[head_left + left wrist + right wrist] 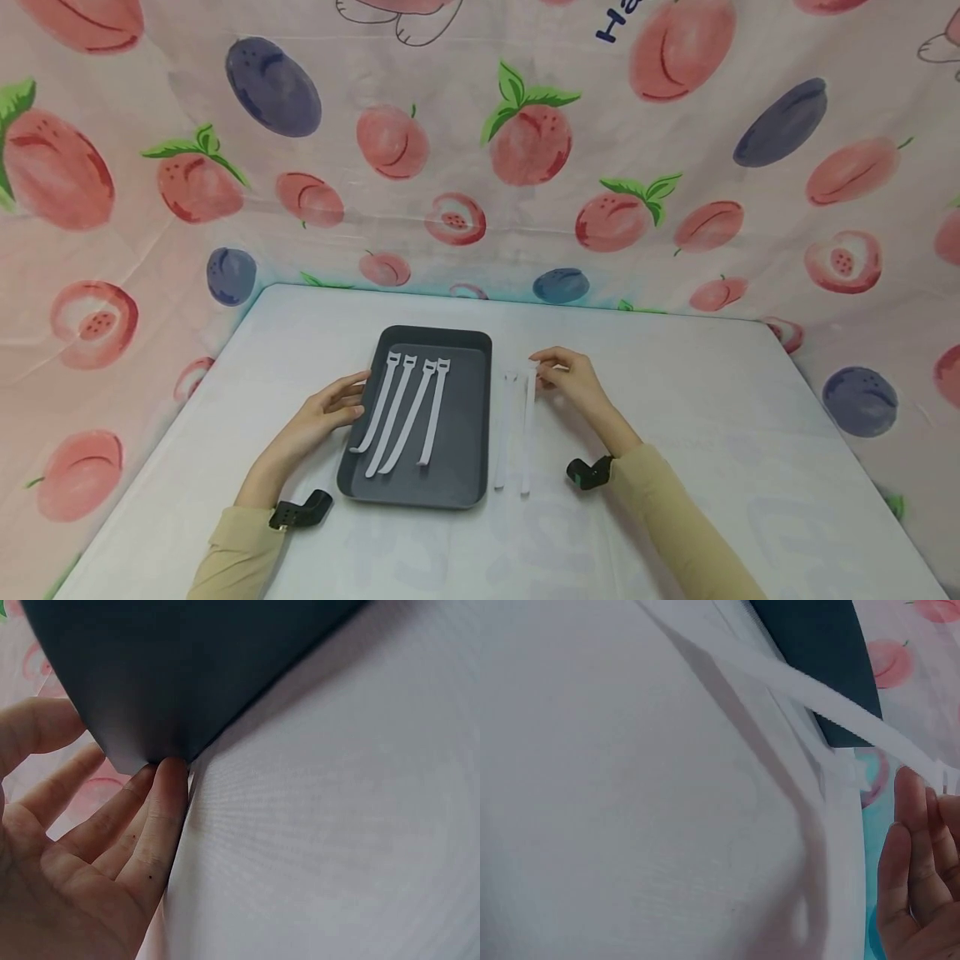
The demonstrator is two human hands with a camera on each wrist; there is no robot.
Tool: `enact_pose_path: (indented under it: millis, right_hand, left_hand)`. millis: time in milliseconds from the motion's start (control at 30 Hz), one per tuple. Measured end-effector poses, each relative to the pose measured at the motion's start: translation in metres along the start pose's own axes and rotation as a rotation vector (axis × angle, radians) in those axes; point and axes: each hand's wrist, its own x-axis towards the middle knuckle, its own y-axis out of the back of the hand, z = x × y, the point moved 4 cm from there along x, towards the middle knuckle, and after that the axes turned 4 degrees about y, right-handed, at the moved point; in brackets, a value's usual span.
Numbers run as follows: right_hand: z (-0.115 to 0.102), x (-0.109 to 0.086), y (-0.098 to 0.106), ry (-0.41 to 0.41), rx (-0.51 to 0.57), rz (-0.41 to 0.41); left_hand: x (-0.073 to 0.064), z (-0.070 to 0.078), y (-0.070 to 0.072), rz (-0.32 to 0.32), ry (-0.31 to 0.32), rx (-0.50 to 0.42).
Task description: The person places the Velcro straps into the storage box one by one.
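My right hand point(573, 379) pinches the slotted head of a white hook-and-loop cable tie point(529, 433). In the right wrist view, this cable tie point(817, 694) slants up off the table and casts a shadow. A second white cable tie point(505, 433) lies flat between it and the dark grey tray point(468, 433). Several more white cable ties point(408, 408) lie side by side in the tray, their slotted heads towards the far end. Against the tray's left outer wall rest the fingertips of my left hand point(326, 410), loosely bent; the left wrist view shows them touching the wall point(150, 690).
A white cloth covers the table point(712, 433). Behind it hangs a fruit-print curtain point(450, 150), which also runs along both sides. Black wrist cameras sit on the left wrist point(302, 510) and the right wrist point(588, 473).
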Motion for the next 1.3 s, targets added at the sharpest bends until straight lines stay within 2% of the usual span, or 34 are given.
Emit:
enact_pose_path:
  millis: [267, 800, 1300]
  right_hand:
    - [-0.005, -0.003, 0.001, 0.001, 0.029, 0.017]
    - [-0.018, -0.023, 0.005, 0.004, 0.105, 0.123]
    - [-0.034, -0.036, 0.007, 0.044, 0.099, 0.199]
  left_hand:
    - [0.001, -0.001, 0.001, 0.006, 0.018, 0.024]
    - [0.0, -0.001, 0.0, 0.011, 0.01, 0.025]
    - [-0.001, 0.0, 0.001, 0.005, 0.021, 0.023]
